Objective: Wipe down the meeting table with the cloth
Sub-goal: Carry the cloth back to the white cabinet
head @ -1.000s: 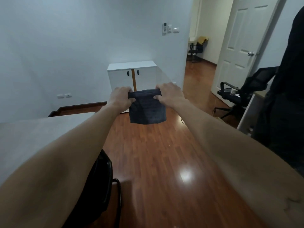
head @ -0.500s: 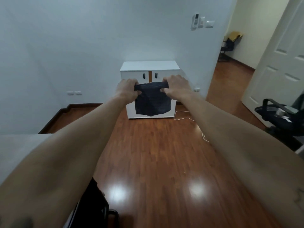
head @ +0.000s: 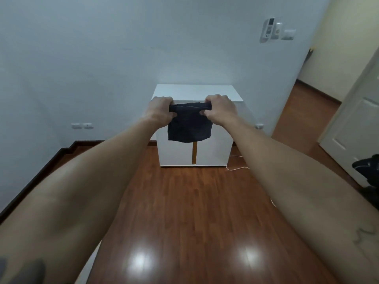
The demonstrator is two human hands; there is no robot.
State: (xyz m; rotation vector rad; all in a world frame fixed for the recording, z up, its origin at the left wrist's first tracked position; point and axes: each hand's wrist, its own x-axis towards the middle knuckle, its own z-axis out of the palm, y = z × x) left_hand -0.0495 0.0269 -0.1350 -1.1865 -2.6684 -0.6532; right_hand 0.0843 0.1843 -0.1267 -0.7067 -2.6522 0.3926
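Note:
A dark grey cloth (head: 189, 128) hangs in the air at arm's length in front of me, folded over along its top edge. My left hand (head: 160, 109) grips its upper left corner and my right hand (head: 218, 108) grips its upper right corner, fingers curled over the fold. Both arms are stretched straight out. The meeting table is almost entirely hidden behind my left arm; only a thin pale sliver shows at the bottom left.
A low white cabinet (head: 205, 154) stands against the far wall behind the cloth, a white cable (head: 238, 168) trailing from it. Wooden floor (head: 190, 212) spreads below. An open doorway and white door (head: 352, 128) lie right, with a black office chair (head: 367, 171) at the edge.
The view has swung left and up, centring the cabinet. The table and the dark chair below have slipped out of sight. My hands have kept holding the cloth by its top corners.

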